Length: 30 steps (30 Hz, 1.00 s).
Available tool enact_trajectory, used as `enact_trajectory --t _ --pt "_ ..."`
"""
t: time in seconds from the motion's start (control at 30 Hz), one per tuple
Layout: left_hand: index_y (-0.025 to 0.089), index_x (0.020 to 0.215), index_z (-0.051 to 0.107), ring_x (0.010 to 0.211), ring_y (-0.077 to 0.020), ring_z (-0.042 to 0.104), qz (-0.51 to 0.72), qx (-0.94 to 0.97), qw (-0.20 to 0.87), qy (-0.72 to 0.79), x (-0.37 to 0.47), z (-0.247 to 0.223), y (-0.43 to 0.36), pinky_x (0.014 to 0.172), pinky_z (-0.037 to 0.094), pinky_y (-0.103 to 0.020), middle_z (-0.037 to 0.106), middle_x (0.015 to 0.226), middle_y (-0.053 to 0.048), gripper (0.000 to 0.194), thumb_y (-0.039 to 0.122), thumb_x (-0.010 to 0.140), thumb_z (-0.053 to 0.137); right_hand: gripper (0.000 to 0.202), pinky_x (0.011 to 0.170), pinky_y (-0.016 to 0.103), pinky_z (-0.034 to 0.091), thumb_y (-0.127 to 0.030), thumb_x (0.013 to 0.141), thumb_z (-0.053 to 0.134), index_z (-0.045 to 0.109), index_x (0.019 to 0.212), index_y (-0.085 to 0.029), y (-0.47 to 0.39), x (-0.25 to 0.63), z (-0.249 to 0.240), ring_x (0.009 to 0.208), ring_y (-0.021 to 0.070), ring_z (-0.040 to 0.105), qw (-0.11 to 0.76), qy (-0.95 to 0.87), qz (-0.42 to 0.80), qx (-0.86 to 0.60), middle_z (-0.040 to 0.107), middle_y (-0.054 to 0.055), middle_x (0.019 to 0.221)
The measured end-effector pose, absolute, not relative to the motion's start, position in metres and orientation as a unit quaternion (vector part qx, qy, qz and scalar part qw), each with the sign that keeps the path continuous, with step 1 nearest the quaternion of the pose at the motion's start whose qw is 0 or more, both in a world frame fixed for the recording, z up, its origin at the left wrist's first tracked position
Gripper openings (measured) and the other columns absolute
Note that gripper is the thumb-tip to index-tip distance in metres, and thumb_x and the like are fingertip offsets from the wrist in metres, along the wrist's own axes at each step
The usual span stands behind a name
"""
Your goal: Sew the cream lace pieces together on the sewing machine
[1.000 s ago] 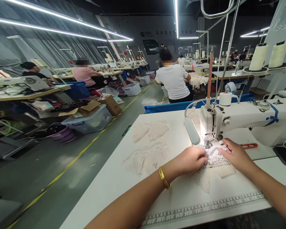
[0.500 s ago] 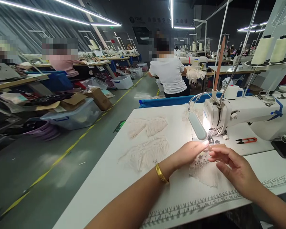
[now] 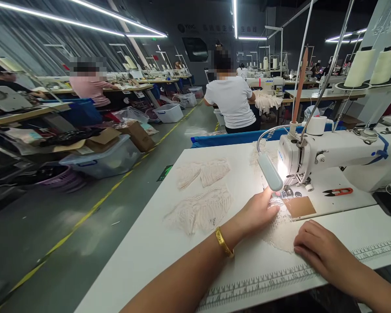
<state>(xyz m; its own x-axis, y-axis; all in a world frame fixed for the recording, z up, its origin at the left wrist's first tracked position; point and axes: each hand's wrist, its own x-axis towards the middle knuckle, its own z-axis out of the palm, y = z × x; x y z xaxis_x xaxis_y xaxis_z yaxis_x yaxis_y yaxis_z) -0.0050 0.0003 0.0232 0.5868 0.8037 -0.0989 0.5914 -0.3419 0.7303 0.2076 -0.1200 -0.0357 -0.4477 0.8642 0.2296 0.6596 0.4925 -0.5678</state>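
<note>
My left hand (image 3: pixel 257 213), with a gold bangle at the wrist, pinches the upper left part of a cream lace piece (image 3: pixel 278 234) beside the needle area. My right hand (image 3: pixel 322 248) has its fingers curled at the right edge of the same lace, gripping it. The white sewing machine (image 3: pixel 293 158) stands just beyond, its lamp shining on the fabric. A brown plate (image 3: pixel 299 207) shows in the machine bed between the hands. More lace pieces (image 3: pixel 200 208) lie flat on the left of the white table (image 3: pixel 169 265).
Red-handled snips (image 3: pixel 338 191) and a black phone (image 3: pixel 389 203) lie on the right. A printed ruler (image 3: pixel 263 284) runs along the front edge. A person in white (image 3: pixel 231 102) sits ahead; plastic bins (image 3: pixel 101 158) stand left of the aisle.
My right hand has moved down and away from the needle area to the lace's edge, uncovering the brown plate. My left hand has shifted slightly left and its fingers have bent.
</note>
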Motion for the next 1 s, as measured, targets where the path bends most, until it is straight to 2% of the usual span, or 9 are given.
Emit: enact_trajectory --t 0.13,0.27,0.37,0.57,1.0 --pt "0.021 0.100 0.063 0.076 -0.0190 0.056 0.141 0.830 0.368 0.395 -0.005 0.019 0.004 0.070 0.043 -0.028 0.065 0.083 0.001 0.019 0.021 0.090 0.047 0.015 0.073 0.033 0.046 -0.021 0.108 0.045 0.055 0.099 -0.023 -0.118 0.212 -0.031 0.086 0.0191 0.055 0.251 -0.824 0.214 -0.460 0.058 0.004 0.094" --pt "0.021 0.094 0.073 0.098 -0.0217 0.065 0.150 0.852 0.352 0.358 -0.003 0.009 0.008 0.089 0.049 -0.031 0.074 0.103 -0.003 0.030 0.013 0.088 0.045 0.014 0.074 0.034 0.045 -0.022 0.108 0.048 0.055 0.095 -0.023 -0.118 0.208 -0.025 0.088 0.0204 0.054 0.224 -0.835 0.199 -0.462 0.058 0.004 0.095" --pt "0.021 0.098 0.078 0.101 -0.0226 0.066 0.146 0.859 0.337 0.357 -0.002 0.007 0.009 0.094 0.050 -0.034 0.075 0.105 -0.004 0.035 0.011 0.088 0.046 0.021 0.071 0.033 0.043 -0.022 0.109 0.045 0.054 0.090 -0.022 -0.116 0.205 -0.027 0.082 0.0199 0.051 0.242 -0.835 0.167 -0.464 0.057 0.003 0.089" --pt "0.022 0.104 0.080 0.104 -0.0221 0.068 0.152 0.853 0.338 0.367 -0.004 0.016 0.008 0.093 0.053 -0.033 0.077 0.109 -0.003 0.040 0.011 0.088 0.045 0.016 0.072 0.031 0.043 -0.021 0.108 0.048 0.056 0.095 -0.022 -0.112 0.200 -0.024 0.084 0.0185 0.052 0.302 -0.810 0.204 -0.460 0.057 0.002 0.089" --pt "0.022 0.099 0.081 0.090 -0.0188 0.068 0.139 0.877 0.287 0.359 -0.008 0.014 0.009 0.085 0.054 -0.031 0.077 0.099 -0.002 0.038 0.010 0.088 0.047 0.017 0.074 0.032 0.044 -0.019 0.105 0.051 0.057 0.089 -0.021 -0.108 0.196 -0.038 0.081 0.0182 0.052 0.289 -0.827 0.200 -0.438 0.058 0.002 0.086"
